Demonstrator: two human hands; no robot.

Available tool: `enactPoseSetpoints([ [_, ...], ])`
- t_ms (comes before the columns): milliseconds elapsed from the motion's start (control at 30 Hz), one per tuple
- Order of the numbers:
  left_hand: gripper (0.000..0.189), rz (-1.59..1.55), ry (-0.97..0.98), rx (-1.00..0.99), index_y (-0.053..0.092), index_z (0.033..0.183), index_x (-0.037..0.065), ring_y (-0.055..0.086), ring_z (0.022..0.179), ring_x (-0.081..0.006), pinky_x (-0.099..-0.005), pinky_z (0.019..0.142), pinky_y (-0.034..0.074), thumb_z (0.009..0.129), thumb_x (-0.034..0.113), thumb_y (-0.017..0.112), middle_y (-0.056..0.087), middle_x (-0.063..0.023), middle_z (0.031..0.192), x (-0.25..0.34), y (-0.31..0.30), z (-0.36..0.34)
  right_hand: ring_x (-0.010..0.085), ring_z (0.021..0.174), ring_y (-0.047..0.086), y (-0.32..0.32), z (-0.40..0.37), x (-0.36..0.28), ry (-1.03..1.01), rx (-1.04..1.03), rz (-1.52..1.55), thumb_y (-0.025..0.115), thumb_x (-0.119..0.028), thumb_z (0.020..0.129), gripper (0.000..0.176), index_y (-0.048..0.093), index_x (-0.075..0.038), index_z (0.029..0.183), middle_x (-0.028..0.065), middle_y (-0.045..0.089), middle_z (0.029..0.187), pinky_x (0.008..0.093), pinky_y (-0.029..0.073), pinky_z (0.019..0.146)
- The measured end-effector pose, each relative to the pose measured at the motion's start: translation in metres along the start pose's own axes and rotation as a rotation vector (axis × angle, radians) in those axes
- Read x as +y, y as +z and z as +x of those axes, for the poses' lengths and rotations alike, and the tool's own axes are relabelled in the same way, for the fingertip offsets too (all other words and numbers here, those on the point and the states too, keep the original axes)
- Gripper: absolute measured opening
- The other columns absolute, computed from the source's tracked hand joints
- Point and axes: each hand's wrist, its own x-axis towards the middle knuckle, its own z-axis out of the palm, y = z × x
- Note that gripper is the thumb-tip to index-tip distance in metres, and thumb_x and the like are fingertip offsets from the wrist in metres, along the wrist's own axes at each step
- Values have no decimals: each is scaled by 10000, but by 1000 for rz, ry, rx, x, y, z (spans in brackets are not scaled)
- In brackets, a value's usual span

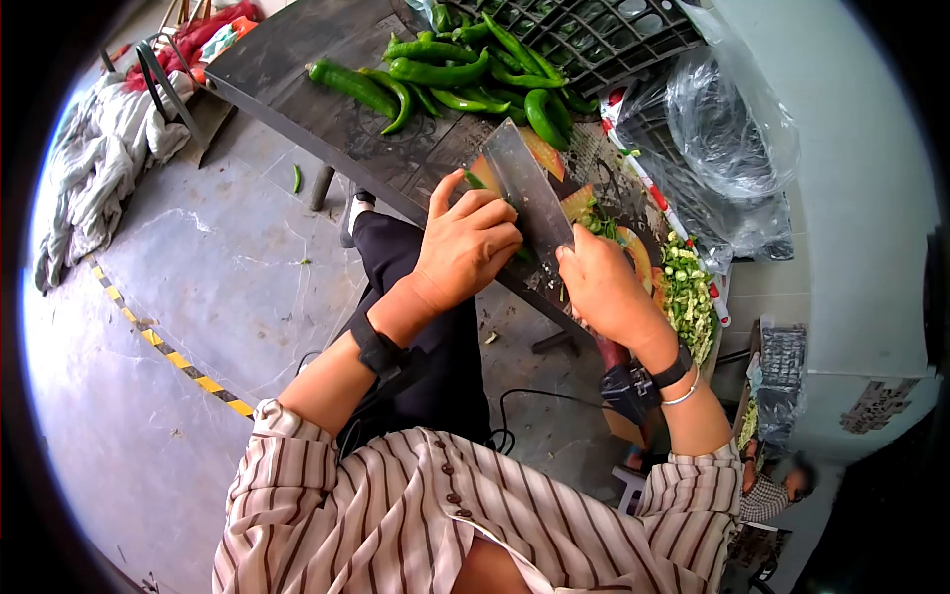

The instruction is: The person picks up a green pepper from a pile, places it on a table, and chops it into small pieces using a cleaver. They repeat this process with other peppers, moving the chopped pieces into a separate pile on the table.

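Note:
My left hand (465,241) is closed over a green pepper (475,181), whose tip shows beyond the fingers at the near edge of the dark table (287,74). Right beside these fingers stands the broad blade of a cleaver (529,188), its handle end gripped in my right hand (606,282). Several whole green peppers (440,71) lie heaped past the blade. Chopped pepper pieces (685,297) form a pile to the right of my right hand. Most of the held pepper is hidden by my fingers.
A black plastic crate (594,40) stands at the back, with clear plastic bags (717,129) to its right. Cloths (109,168) lie at the far left. Yellow-black tape (168,348) marks the floor. Another person (767,498) is at the lower right.

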Motion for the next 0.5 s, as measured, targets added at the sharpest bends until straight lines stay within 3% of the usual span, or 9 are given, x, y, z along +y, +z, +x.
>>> enactPoseSetpoints([
  [267, 85, 5, -15, 3, 677, 789, 194, 547, 1009, -141, -503, 1110, 228, 728, 193, 737, 583, 73, 899, 3, 3, 3, 501, 772, 564, 7, 15, 7, -43, 61, 4, 521, -100, 919, 202, 483, 79, 833, 305, 573, 751, 502, 451, 643],
  [500, 133, 61, 45, -3, 713, 869, 197, 558, 1029, -154, -553, 1116, 185, 739, 201, 741, 602, 60, 912, -6, -9, 9, 348, 511, 592, -2, 17, 0, 50, -34, 133, 499, -126, 940, 228, 483, 64, 815, 238, 558, 633, 432, 470, 513],
])
